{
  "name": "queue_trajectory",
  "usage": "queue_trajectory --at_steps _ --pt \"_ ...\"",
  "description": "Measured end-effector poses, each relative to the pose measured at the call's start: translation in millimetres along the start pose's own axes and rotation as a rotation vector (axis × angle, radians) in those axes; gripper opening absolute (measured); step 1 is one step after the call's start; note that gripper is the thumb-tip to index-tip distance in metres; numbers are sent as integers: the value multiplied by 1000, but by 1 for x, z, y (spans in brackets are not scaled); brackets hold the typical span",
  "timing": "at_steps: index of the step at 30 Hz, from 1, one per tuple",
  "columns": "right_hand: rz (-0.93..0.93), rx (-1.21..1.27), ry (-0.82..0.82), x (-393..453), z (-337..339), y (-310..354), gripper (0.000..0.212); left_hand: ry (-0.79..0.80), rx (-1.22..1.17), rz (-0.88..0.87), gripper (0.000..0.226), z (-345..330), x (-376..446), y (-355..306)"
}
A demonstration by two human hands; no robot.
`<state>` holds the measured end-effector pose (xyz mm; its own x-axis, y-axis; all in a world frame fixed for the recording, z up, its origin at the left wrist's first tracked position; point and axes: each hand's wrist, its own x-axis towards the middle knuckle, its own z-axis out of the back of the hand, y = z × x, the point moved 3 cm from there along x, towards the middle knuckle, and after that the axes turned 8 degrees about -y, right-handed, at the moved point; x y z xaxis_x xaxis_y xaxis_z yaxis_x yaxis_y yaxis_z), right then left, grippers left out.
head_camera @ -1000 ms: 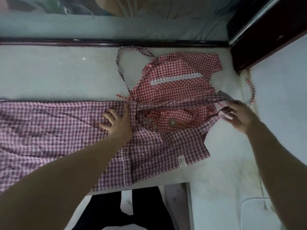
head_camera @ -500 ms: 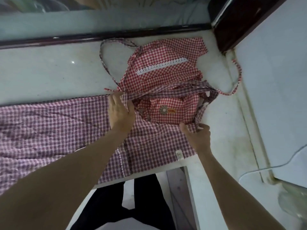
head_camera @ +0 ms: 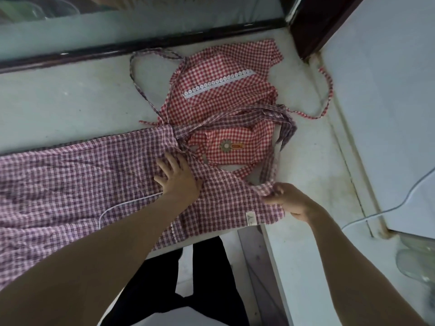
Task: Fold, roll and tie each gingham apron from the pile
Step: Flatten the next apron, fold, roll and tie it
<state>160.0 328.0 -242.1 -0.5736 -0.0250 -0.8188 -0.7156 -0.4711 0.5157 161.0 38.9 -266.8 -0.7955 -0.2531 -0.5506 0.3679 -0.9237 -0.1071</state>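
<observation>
**A:** Where is the apron being worked on?

**B:** The purple gingham apron (head_camera: pixel 77 184) lies spread flat across the pale counter (head_camera: pixel 70 100), running off the left edge of view, its near edge hanging over the counter's front. It is thin, small-checked cloth with soft creases and a curved line of white piping (head_camera: pixel 131 202).

**A:** And the hands?

**B:** The left hand (head_camera: pixel 177 178) lies palm down on the cloth, fingers straight and spread, pressing it flat. The right hand (head_camera: pixel 288 200) has its fingers curled round the apron's right corner, where a strap (head_camera: pixel 270 165) leaves it, and pinches the bunched cloth there.

**A:** Any label or writing?

**B:** A small white tag (head_camera: pixel 251 218) is sewn at the hem near the right hand; its mark is too small to read. Just beyond, a red gingham apron (head_camera: pixel 226 95) lies crumpled, with bolder checks, a strip of white lace trim (head_camera: pixel 219 84) and a round flower-shaped badge (head_camera: pixel 227 145) beside an orange patch whose lettering is blurred.

**A:** Anything around them?

**B:** Long narrow ties loop out over the counter on both sides of the red one. A dark frame (head_camera: pixel 141 47) edges the far side of the counter, and a white cable (head_camera: pixel 376 211) trails at the right.
</observation>
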Motion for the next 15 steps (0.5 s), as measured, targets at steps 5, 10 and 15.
queue_trajectory --at_steps 5,10,15 --pt "64 92 -24 1 -9 11 49 -6 16 2 96 -2 0 -1" --pt "22 244 -167 7 3 9 15 -26 62 -5 96 -7 -1 1" --pt "-16 558 -123 3 12 -7 39 -12 71 12 95 -7 0 -2"
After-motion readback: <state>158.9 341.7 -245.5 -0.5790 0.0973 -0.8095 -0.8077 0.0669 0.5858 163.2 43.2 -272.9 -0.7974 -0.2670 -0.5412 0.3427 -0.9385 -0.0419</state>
